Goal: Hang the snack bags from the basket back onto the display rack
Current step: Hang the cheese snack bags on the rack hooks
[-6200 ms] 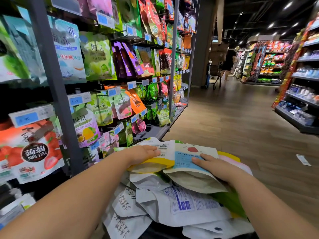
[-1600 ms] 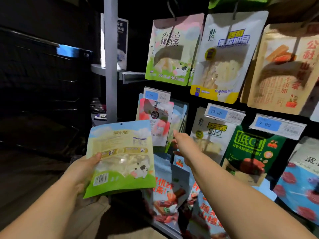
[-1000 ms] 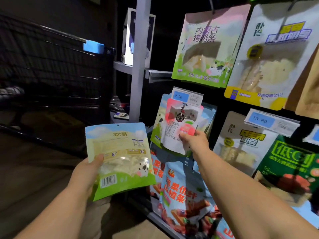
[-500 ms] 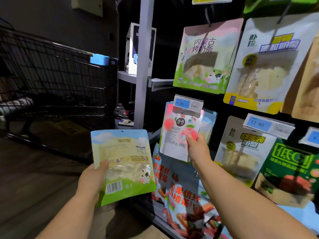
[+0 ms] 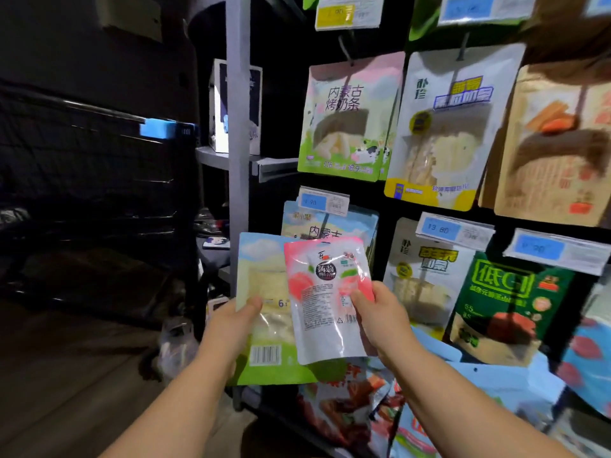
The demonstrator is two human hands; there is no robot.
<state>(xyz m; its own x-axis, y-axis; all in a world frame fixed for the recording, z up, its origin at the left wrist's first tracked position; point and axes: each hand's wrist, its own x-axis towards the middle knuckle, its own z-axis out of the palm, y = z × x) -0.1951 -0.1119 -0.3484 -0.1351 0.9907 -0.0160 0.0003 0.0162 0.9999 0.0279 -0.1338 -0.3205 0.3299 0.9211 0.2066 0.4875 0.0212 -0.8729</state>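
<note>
My left hand (image 5: 233, 328) grips a blue-and-green milk snack bag (image 5: 261, 292) with a cow picture and a barcode, held upright in front of the rack. My right hand (image 5: 380, 315) pinches a pink peach jelly bag (image 5: 325, 302) by its right edge; this bag is off the hook and overlaps the front of the green bag. Just behind them, a matching blue milk bag (image 5: 330, 224) hangs on a hook under a blue price tag (image 5: 322, 201). The basket is out of view.
The display rack (image 5: 237, 94) holds more hanging bags: a pink-green milk stick bag (image 5: 350, 117), a white-yellow bag (image 5: 453, 127), a green bag (image 5: 506, 299). A dark wire shopping cart (image 5: 99, 160) with a blue handle tag stands left. Red bags hang low near my forearms.
My right hand pulled the pink peach bag off the hook and brought it down in front of the green bag. My left hand moved its bag right, toward the rack.
</note>
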